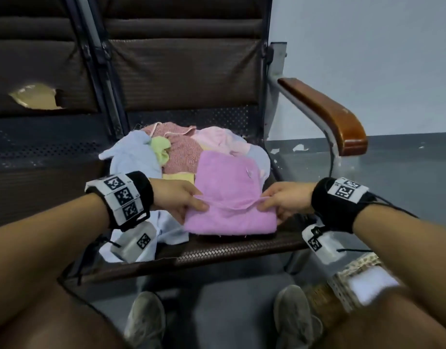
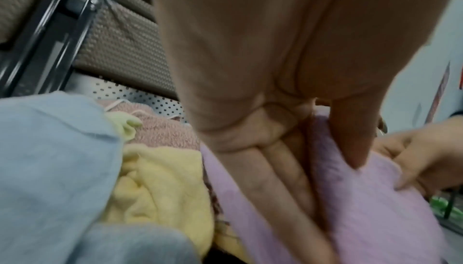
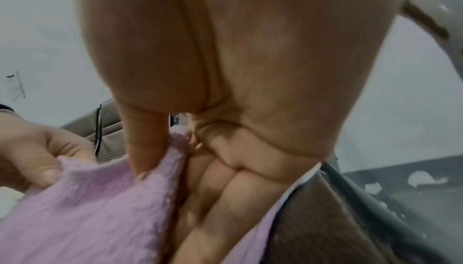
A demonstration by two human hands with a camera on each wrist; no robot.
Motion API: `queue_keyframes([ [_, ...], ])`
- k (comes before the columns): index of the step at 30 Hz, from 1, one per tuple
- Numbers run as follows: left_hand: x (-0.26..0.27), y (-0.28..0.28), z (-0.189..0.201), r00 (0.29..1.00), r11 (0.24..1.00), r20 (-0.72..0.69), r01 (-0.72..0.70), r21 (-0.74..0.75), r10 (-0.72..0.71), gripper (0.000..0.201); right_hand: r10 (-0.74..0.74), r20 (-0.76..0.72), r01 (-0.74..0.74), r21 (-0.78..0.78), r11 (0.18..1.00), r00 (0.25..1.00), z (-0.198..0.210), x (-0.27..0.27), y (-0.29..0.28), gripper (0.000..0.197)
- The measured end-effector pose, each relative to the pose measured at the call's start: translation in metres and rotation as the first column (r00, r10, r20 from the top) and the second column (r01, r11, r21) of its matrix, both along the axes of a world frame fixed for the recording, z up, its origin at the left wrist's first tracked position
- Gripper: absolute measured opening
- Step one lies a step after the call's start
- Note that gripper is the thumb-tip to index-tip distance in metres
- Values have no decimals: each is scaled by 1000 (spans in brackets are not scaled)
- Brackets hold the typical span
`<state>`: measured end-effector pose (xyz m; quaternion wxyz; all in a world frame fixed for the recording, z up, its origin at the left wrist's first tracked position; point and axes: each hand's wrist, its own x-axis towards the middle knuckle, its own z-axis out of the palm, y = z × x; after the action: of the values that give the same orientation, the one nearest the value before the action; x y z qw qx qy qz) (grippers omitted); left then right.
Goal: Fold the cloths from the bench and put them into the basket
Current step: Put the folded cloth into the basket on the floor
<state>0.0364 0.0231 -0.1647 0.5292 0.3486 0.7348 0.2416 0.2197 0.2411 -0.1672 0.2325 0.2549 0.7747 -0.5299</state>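
While the left hand (image 1: pixel 178 197) pinches one side of the purple cloth (image 1: pixel 227 195) and the right hand (image 1: pixel 286 201) pinches the other, thumbs on top, the cloth lies between them on the bench (image 1: pixel 242 250). Beyond the hands sits a pile of cloths (image 1: pixel 166 149); the basket (image 1: pixel 342 288) stands below the right wrist.

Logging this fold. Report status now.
Left hand and right hand both pinch the purple cloth, half folded on the bench. Unfolded pile behind. Nothing blocking.
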Motion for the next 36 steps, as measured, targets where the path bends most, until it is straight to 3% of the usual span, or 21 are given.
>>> queue_keyframes([
  [2, 0, 6, -3, 1000, 998, -8, -24, -64, 24, 16, -25, 46, 27, -46, 999, 999, -9, 0, -1, 11],
  [5, -13, 27, -7, 981, 982, -46, -189, 13, 189, 10, -175, 2, 175, -33, 984, 985, -14, -13, 8, 11],
  [8, -34, 52, -21, 906, 907, -125, -378, 187, 404, 4, -364, -175, 371, 8, 929, 915, -19, -36, 25, 10],
  [10, -49, 62, -37, 847, 856, -194, -438, 274, 495, 9, -380, -316, 435, 125, 892, 870, -27, -52, 36, 4],
  [12, -61, 66, -53, 796, 830, -276, -446, 334, 538, 14, -337, -421, 465, 250, 850, 842, -39, -66, 45, 11],
  [15, -71, 67, -68, 754, 824, -363, -409, 393, 547, 17, -318, -462, 485, 307, 819, 828, -54, -80, 48, 19],
  [17, -73, 66, -69, 734, 808, -372, -411, 422, 568, 33, -316, -472, 496, 325, 805, 823, -60, -85, 44, 30],
  [19, -68, 62, -66, 686, 804, -461, -327, 496, 563, 37, -267, -523, 506, 391, 769, 809, -60, -83, 40, 42],
  [20, -62, 58, -65, 676, 811, -503, -252, 528, 538, 29, -192, -555, 491, 460, 740, 809, -57, -80, 38, 39],
  [21, -53, 54, -63, 712, 823, -510, -172, 541, 484, 18, -98, -573, 457, 528, 716, 814, -54, -74, 35, 29],
  [23, -35, 43, -63, 854, 866, -431, -43, 498, 290, 12, 90, -529, 307, 613, 728, 844, -50, -59, 28, 7],
  [24, -27, 37, -66, 892, 890, -413, 25, 455, 186, 19, 182, -470, 194, 644, 740, 864, -51, -51, 25, 6],
  [25, -22, 32, -71, 885, 912, -455, 106, 397, 95, 33, 268, -395, 77, 671, 738, 879, -53, -43, 21, 12],
  [28, -20, 19, -86, 719, 914, -691, 325, 242, -74, 76, 424, -205, -150, 731, 666, 882, -64, -28, 16, 53],
  [30, -22, 15, -90, 664, 915, -743, 344, 209, -80, 81, 455, -146, -202, 750, 630, 878, -67, -25, 16, 70],
  [31, -24, 14, -91, 657, 917, -752, 329, 223, -53, 77, 474, -127, -216, 768, 602, 871, -68, -26, 15, 69],
  [33, -26, 13, -91, 667, 914, -744, 273, 300, 45, 56, 489, -153, -185, 797, 575, 859, -68, -28, 15, 45],
  [36, -28, 15, -82, 706, 910, -683, 138, 392, 187, 18, 427, -274, -66, 773, 631, 862, -63, -26, 17, 17],
])
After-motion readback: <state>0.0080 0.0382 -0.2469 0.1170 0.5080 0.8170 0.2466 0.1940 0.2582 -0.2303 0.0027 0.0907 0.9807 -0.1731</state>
